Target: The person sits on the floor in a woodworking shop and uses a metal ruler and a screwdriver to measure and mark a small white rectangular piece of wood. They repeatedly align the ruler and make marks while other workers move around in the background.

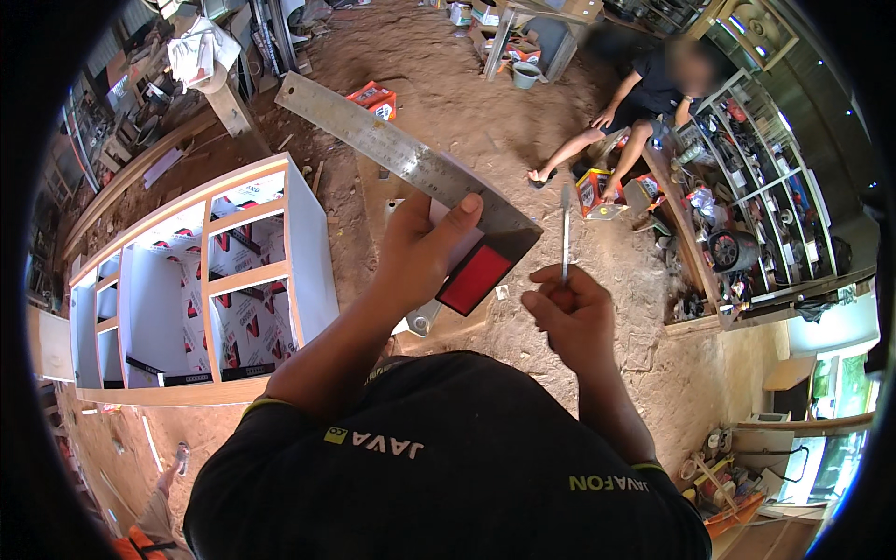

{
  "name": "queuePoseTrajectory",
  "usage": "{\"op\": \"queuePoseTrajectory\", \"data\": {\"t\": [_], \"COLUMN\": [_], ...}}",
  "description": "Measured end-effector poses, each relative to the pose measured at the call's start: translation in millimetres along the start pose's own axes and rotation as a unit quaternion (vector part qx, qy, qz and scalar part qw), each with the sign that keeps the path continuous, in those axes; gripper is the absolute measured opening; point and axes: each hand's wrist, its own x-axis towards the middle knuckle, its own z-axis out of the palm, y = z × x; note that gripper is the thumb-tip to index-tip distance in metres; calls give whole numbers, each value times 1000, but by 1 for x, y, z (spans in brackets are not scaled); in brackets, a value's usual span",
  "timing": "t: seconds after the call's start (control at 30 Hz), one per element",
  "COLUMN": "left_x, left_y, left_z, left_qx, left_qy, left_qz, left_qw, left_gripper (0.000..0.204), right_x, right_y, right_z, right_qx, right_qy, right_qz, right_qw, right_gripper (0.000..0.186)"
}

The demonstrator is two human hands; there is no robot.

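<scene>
My left hand (425,243) is closed on a steel try square, whose long ruled blade (355,126) slants up to the upper left and whose dark stock has a red panel (476,275). My thumb lies on the blade near its corner, over a pale piece mostly hidden by the hand. My right hand (569,313) is closed round a slim silver tool (566,224) that points upward, just right of the square; its handle is hidden in the fingers and I cannot make out what kind of tool it is.
A white cabinet with wooden framing (205,280) stands at left. A seated person (644,103) is at upper right beside boxes (593,196) and a cluttered metal rack (747,196). A table (513,23) and bucket (525,75) stand behind. Another person's leg (163,485) shows at lower left.
</scene>
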Motion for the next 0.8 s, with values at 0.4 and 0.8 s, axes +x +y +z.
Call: {"op": "queuePoseTrajectory", "data": {"t": [0.4, 0.8], "left_x": [1, -12], "left_y": [-13, -26], "left_z": [14, -1], "left_qx": [-37, 179], "left_qy": [60, -52], "left_qz": [38, -31], "left_qw": [997, 982], "left_gripper": [35, 80], "right_x": [5, 8], "right_y": [10, 40], "right_z": [38, 31], "right_qx": [132, 148], "right_qy": [-26, -35], "right_qz": [0, 85], "right_qw": [991, 985], "right_gripper": [19, 20]}}
